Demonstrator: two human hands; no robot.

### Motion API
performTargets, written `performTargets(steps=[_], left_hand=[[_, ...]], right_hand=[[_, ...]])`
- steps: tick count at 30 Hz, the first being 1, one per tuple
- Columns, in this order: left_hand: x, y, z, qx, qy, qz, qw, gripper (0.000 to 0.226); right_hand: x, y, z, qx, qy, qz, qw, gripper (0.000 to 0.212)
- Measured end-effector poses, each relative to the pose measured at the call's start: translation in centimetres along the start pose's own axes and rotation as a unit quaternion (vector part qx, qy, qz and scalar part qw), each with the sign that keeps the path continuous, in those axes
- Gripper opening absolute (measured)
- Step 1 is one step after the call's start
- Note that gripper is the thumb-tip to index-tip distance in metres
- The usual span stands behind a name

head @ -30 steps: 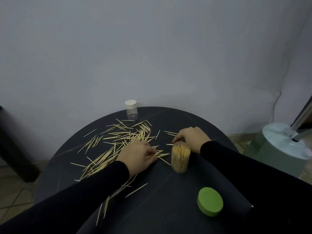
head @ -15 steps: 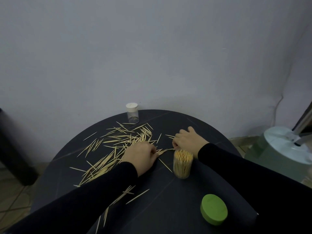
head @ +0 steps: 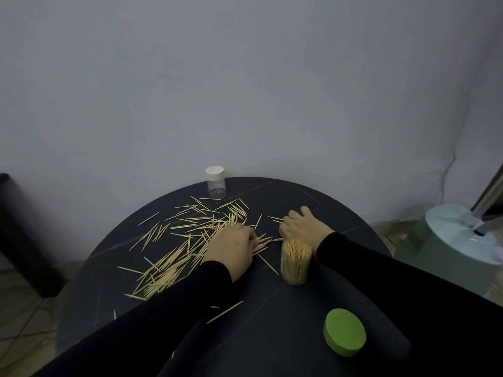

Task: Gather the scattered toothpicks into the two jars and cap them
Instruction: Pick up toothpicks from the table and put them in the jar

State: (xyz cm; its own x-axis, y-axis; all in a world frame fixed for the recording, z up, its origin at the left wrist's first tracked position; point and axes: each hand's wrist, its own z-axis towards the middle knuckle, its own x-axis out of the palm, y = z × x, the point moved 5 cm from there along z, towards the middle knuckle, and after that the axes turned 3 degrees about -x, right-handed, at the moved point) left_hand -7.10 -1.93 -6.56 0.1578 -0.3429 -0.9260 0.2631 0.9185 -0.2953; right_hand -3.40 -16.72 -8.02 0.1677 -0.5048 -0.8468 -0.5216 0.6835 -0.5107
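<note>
head view, left hand (head: 231, 247) pinching toothpicks (head: 190, 227) (scattered), right hand (head: 302, 225) flat nearby

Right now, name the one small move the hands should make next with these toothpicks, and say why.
Probably lift the bunch that the left hand is pinching and drop it into the open jar. That jar stands uncapped just to the hand's right, its green cap lying apart, and many scattered toothpicks remain on the table.
</note>
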Motion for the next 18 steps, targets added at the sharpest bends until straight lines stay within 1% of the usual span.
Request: performTargets(steps=[3, 6, 8, 10, 12, 14, 16, 18], left_hand=[[0.0, 0.0, 0.0, -0.014, 0.008, -0.016, 1.0, 0.021], [-0.1, 0.0, 0.0, -0.022, 0.001, -0.031, 0.999, 0.018], [-0.2, 0.0, 0.0, -0.03, -0.007, -0.054, 0.998, 0.016], [-0.4, 0.0, 0.0, -0.041, -0.019, -0.091, 0.995, 0.014], [-0.6, -0.2, 0.2, -0.056, -0.027, -0.141, 0.988, 0.012], [-0.9, -0.4, 0.4, -0.079, -0.027, -0.21, 0.974, 0.011], [-1.3, -0.8, 0.5, -0.09, -0.034, -0.296, 0.95, 0.011], [-1.8, -1.4, 0.3, -0.093, -0.037, -0.377, 0.921, 0.013]], right_hand=[[-0.2, 0.0, -0.3, 0.002, 0.001, -0.002, 1.0, 0.038], [-0.8, -0.2, -0.9, 0.015, -0.022, 0.026, 0.999, 0.035], [-1.3, -0.6, -1.4, 0.039, -0.046, 0.077, 0.995, 0.027], [-2.1, -1.3, -2.1, 0.073, -0.075, 0.165, 0.981, 0.015], [-3.1, -2.0, -3.0, 0.111, -0.124, 0.271, 0.948, 0.009], [-3.6, -2.6, -3.8, 0.144, -0.173, 0.37, 0.901, 0.01], [-3.7, -2.9, -4.4, 0.164, -0.201, 0.476, 0.84, 0.011], [-3.8, -3.1, -4.7, 0.153, -0.23, 0.545, 0.792, 0.015]])
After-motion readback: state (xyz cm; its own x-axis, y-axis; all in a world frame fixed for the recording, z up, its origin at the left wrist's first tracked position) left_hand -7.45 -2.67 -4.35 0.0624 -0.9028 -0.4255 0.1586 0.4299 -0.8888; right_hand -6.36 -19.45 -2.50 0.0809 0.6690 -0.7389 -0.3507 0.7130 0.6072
